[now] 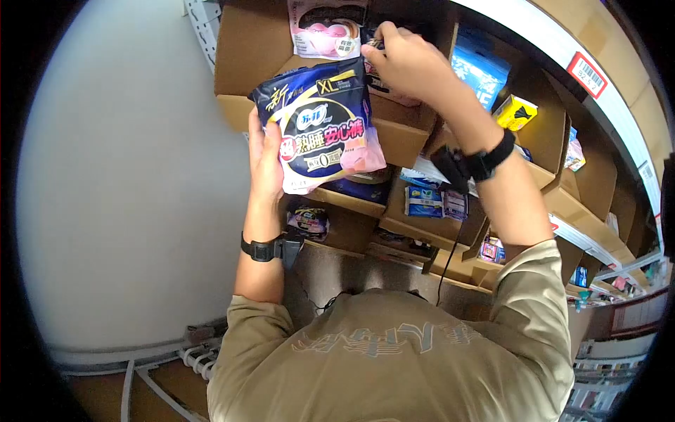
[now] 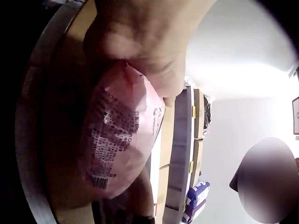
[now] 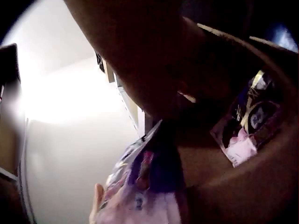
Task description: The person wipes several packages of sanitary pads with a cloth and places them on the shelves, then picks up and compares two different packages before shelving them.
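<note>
My left hand point(image 1: 266, 158) grips a dark blue and pink bag of sanitary pants point(image 1: 320, 130) by its left side, front turned up and marked XL. In the left wrist view the bag's pink back point(image 2: 121, 135) shows printed text and a barcode. My right hand point(image 1: 411, 63) reaches into a cardboard bin, fingers bent at the top of another dark pack point(image 1: 383, 81). A dark pack with a gold band and pink base point(image 3: 254, 119) leans in that bin in the right wrist view. Shadow hides the right fingertips, so I cannot tell whether they pinch that pack.
A pink pack point(image 1: 327, 32) stands at the back of the open cardboard bin point(image 1: 242, 49). To the right, further bins hold a blue pack point(image 1: 481, 70) and a yellow pack point(image 1: 515, 112). Lower bins carry blue packs point(image 1: 423, 202). A pale wall point(image 1: 119, 176) runs along the left.
</note>
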Motion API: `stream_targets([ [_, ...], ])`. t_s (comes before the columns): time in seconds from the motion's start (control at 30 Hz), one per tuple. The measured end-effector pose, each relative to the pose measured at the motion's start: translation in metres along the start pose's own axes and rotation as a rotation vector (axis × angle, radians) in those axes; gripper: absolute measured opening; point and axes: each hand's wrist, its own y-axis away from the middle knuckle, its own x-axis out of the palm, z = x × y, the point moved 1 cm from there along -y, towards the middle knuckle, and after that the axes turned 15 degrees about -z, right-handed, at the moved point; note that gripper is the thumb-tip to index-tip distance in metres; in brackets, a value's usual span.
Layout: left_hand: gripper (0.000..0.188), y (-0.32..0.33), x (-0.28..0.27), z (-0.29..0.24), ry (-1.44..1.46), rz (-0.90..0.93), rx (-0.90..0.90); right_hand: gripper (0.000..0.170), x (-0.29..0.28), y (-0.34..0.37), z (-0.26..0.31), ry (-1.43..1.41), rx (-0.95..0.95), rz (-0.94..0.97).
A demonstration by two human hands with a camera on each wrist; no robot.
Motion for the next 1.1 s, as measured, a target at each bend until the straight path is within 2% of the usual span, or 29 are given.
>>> stream_targets([
  [0.03, 0.055, 0.000, -0.005, 0.000, 0.000, -0.006, 0.006, 0.048, 0.005, -0.008, -0.003, 0.147, -0.027, 0.031],
  [0.07, 0.054, 0.000, -0.010, -0.001, -0.062, -0.017, 0.006, 0.047, 0.010, -0.014, -0.004, 0.222, 0.032, 0.099],
  [0.1, 0.054, 0.000, -0.014, 0.000, -0.123, -0.029, 0.006, 0.047, 0.014, -0.018, -0.007, 0.219, 0.025, 0.099],
  [0.17, 0.057, 0.002, -0.028, 0.003, -0.120, -0.067, 0.013, 0.042, 0.020, -0.019, -0.016, 0.614, -0.016, 0.232],
  [0.23, 0.063, 0.002, -0.052, 0.008, -0.007, -0.152, -0.040, 0.035, 0.011, -0.021, -0.011, 0.630, 0.022, 0.499],
  [0.27, 0.068, -0.001, -0.066, 0.010, 0.007, -0.087, -0.053, 0.031, 0.016, -0.022, -0.013, 0.615, 0.108, 0.625],
  [0.3, 0.067, 0.002, -0.057, -0.003, -0.011, -0.065, -0.011, 0.031, 0.014, -0.021, -0.011, 0.612, 0.100, 0.627],
  [0.37, 0.062, 0.000, -0.062, -0.013, -0.086, -0.105, -0.054, 0.032, 0.008, -0.018, -0.007, 0.596, 0.045, 0.580],
  [0.4, 0.058, -0.002, -0.062, -0.017, -0.013, -0.116, -0.132, 0.031, 0.012, -0.017, -0.011, 0.548, 0.043, 0.485],
  [0.43, 0.055, -0.005, -0.061, -0.022, 0.061, -0.126, -0.209, 0.033, 0.015, -0.014, -0.014, 0.571, -0.050, 0.388],
  [0.47, 0.049, -0.003, -0.054, -0.025, 0.115, -0.167, -0.222, 0.034, 0.016, -0.011, -0.017, 0.539, -0.090, 0.329],
  [0.53, 0.048, -0.003, -0.052, -0.029, 0.167, -0.140, -0.268, 0.036, 0.019, -0.006, -0.025, 0.463, -0.164, 0.220],
  [0.6, 0.050, -0.004, -0.054, -0.030, 0.135, -0.142, -0.280, 0.030, 0.016, -0.010, -0.025, 0.389, -0.208, 0.111],
  [0.7, 0.052, -0.005, -0.052, -0.031, 0.140, -0.084, -0.284, 0.016, -0.027, -0.014, 0.000, 0.243, -0.260, -0.109],
  [0.77, 0.054, -0.005, -0.054, -0.032, 0.118, -0.087, -0.304, 0.026, -0.077, -0.017, 0.039, 0.213, -0.034, 0.062],
  [0.8, 0.055, -0.007, -0.052, -0.035, 0.190, -0.041, -0.339, 0.029, -0.087, -0.017, 0.041, 0.176, 0.054, 0.109],
  [0.83, 0.056, -0.008, -0.049, -0.037, 0.259, 0.007, -0.378, 0.029, -0.088, -0.013, 0.033, 0.186, 0.063, 0.103],
  [0.87, 0.061, -0.008, -0.044, -0.039, 0.247, -0.051, -0.379, 0.023, -0.087, -0.005, 0.023, 0.019, 0.000, -0.013],
  [0.9, 0.061, -0.007, -0.036, -0.041, 0.287, -0.012, -0.390, 0.017, -0.085, 0.004, 0.013, -0.146, -0.063, -0.130],
  [0.93, 0.061, -0.006, -0.032, -0.040, 0.318, 0.014, -0.395, 0.014, -0.082, 0.012, 0.007, -0.159, -0.174, -0.222],
  [0.97, 0.060, -0.006, -0.029, -0.038, 0.350, 0.040, -0.402, 0.014, -0.082, 0.022, 0.006, -0.177, -0.118, -0.219],
  [1.0, 0.060, -0.005, -0.029, -0.034, 0.337, 0.019, -0.428, 0.013, -0.081, 0.032, 0.003, -0.188, -0.128, -0.235],
  [1.1, 0.054, 0.002, -0.028, -0.018, 0.340, 0.106, -0.523, 0.012, -0.074, 0.058, -0.001, -0.249, -0.096, -0.277],
])
